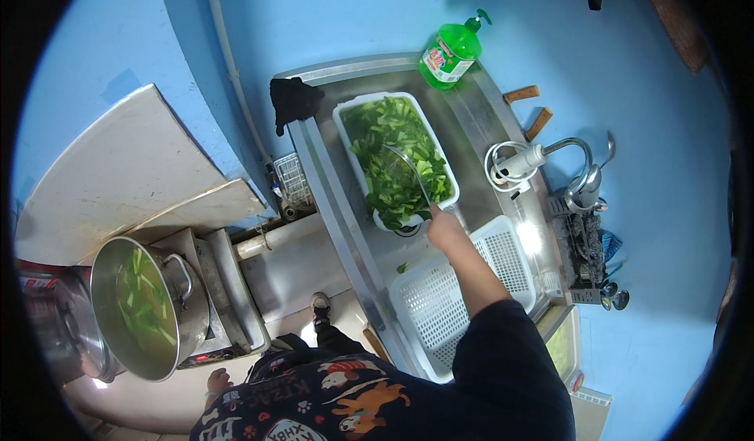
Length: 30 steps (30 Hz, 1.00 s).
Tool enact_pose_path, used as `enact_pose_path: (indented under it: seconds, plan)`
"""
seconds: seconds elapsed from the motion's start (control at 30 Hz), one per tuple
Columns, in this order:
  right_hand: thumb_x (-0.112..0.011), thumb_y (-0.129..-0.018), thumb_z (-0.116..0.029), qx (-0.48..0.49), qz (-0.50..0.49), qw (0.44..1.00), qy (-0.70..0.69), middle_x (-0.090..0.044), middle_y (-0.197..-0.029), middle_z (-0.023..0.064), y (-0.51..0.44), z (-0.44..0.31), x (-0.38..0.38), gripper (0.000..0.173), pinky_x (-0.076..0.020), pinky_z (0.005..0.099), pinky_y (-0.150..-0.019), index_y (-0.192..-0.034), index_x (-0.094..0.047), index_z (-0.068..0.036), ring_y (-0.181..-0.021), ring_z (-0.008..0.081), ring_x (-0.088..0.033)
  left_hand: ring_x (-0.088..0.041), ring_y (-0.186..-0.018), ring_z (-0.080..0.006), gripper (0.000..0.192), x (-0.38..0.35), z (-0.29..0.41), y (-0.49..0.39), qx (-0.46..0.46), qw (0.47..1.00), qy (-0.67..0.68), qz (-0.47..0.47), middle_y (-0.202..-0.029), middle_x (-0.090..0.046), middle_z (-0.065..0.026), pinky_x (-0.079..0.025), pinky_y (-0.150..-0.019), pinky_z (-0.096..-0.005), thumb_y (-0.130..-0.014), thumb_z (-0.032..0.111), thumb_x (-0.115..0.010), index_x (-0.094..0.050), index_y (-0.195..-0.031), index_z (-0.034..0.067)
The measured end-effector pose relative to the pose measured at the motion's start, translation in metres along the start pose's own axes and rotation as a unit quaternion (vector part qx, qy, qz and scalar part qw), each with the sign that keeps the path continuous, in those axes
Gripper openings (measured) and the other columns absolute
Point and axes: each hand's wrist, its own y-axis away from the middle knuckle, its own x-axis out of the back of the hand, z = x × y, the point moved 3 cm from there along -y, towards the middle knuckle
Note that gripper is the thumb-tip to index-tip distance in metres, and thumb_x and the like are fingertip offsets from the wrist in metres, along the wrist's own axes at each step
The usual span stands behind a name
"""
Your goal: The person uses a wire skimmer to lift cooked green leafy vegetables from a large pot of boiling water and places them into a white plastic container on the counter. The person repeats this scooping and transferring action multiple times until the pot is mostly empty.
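Observation:
My right hand [446, 231] grips the handle of a long metal utensil [419, 183], a ladle or skimmer whose working end is hidden among the greens. These chopped leafy greens [392, 188] float in water in a white plastic tub [444, 161], standing in a stainless steel sink [377, 258]. My right forearm passes over a white perforated basket [433, 299] nearer my body. Low at the left, beside my body, hangs my left hand [219, 380], its fingers loosely curled; nothing shows in it, though the palm side is hidden.
A large steel pot [194, 299] with greens in liquid sits on a cooker [206, 352] at left. On the sink's far rim is a green pump bottle [450, 58]. A black cloth [294, 102] drapes the corner. The faucet [580, 188] and utensil rack [574, 246] are right.

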Motion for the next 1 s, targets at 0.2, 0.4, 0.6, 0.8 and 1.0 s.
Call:
enact_pose_path:
  seconds: [0.2,0.4,0.6,0.8,1.0]
  plan:
    - [-0.048,-0.080,-0.014,-0.034,0.028,0.992,-0.121,-0.059,-0.102,0.0242,-0.027,-0.011,-0.015,0.051,-0.0455,0.0402,-0.082,-0.130,-0.041,-0.011,-0.095,0.0374,-0.057,-0.061,-0.054,-0.0183,0.032,-0.015,0.035,0.012,0.000,1.000,0.005,0.014,-0.082,-0.061,-0.0099,-0.049,-0.046,-0.0279,-0.076,0.011,-0.055,-0.057,-0.106,0.000]
    - [-0.052,-0.081,-0.018,0.046,0.096,0.990,-0.097,-0.061,-0.096,0.0230,0.024,-0.009,0.032,0.048,-0.0462,0.0415,-0.079,-0.128,-0.044,-0.011,-0.089,0.0378,-0.058,-0.059,-0.070,-0.0150,0.027,-0.017,0.050,0.007,0.016,0.994,0.109,0.021,-0.086,-0.059,-0.0093,-0.050,-0.052,-0.0257,-0.079,0.009,-0.053,-0.057,-0.104,-0.002]
    - [-0.049,-0.082,-0.014,0.027,-0.032,0.969,-0.242,-0.062,-0.095,0.0218,-0.005,-0.026,0.038,0.047,-0.0481,0.0399,-0.074,-0.128,-0.043,-0.010,-0.087,0.0351,-0.060,-0.061,-0.064,-0.0182,0.035,-0.012,0.046,0.030,0.048,0.998,0.023,0.034,-0.091,-0.061,-0.0116,-0.051,-0.051,-0.0277,-0.077,0.009,-0.053,-0.054,-0.110,-0.001]
    - [-0.049,-0.078,-0.011,0.041,0.006,0.999,-0.024,-0.062,-0.093,0.0232,-0.073,-0.053,-0.011,0.042,-0.0472,0.0408,-0.075,-0.120,-0.049,-0.004,-0.086,0.0373,-0.059,-0.060,-0.058,-0.0188,0.036,-0.012,0.026,0.034,0.065,0.997,0.041,0.014,-0.087,-0.060,-0.0119,-0.051,-0.050,-0.0284,-0.075,0.010,-0.054,-0.054,-0.109,-0.003]
    - [-0.053,-0.081,-0.017,0.061,0.103,0.992,-0.040,-0.060,-0.096,0.0233,-0.017,-0.020,0.038,0.048,-0.0459,0.0428,-0.081,-0.127,-0.044,-0.008,-0.091,0.0376,-0.058,-0.057,-0.058,-0.0177,0.032,-0.007,0.029,0.027,0.022,0.998,0.044,0.032,-0.085,-0.059,-0.0115,-0.051,-0.050,-0.0274,-0.078,0.008,-0.054,-0.054,-0.107,-0.004]
